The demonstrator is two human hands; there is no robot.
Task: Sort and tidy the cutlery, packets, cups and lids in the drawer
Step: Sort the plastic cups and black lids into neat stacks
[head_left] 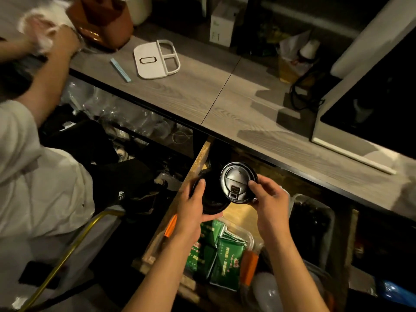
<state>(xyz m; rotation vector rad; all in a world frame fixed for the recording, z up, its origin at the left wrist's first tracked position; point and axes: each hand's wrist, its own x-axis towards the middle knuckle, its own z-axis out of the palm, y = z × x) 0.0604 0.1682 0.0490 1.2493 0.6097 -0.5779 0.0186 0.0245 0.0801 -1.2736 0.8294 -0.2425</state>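
We see 2 hands over the open drawer (198, 158): left hand (191, 207) grasping black lid stack (210, 199), right hand (269, 199) pinching 1 black lid (237, 182); green packets (216, 255) below.

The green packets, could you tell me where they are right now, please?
In the head view, the green packets lie low in the open drawer, below both hands and the black lid.
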